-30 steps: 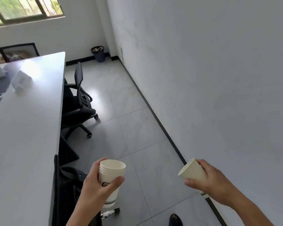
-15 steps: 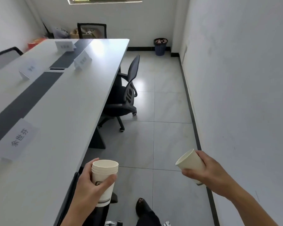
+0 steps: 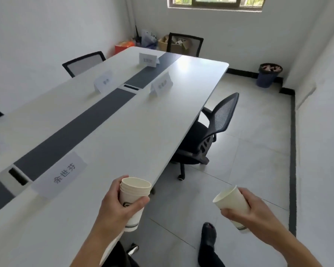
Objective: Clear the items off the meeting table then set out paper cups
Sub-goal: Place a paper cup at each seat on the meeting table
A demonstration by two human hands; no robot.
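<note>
My left hand (image 3: 114, 207) grips a stack of nested white paper cups (image 3: 134, 197), held upright just over the near right edge of the long white meeting table (image 3: 143, 128). My right hand (image 3: 253, 211) holds a single paper cup (image 3: 230, 201) tilted with its mouth toward the left, out over the floor to the right of the table. Several white folded name cards stand on the table; the nearest name card (image 3: 61, 175) is just left of the cup stack, with others such as a far name card (image 3: 161, 83) further back.
A dark strip (image 3: 75, 132) with cable slots runs down the table's middle. A black mesh office chair (image 3: 206, 135) is tucked at the table's right side. More chairs stand at the far end and left. A blue waste bin (image 3: 268, 75) sits in the far right corner. My shoe (image 3: 208, 237) shows below.
The view has swung left from the wall and floor onto the table. Both hands keep their cups; the stack now sits at the table's edge.
</note>
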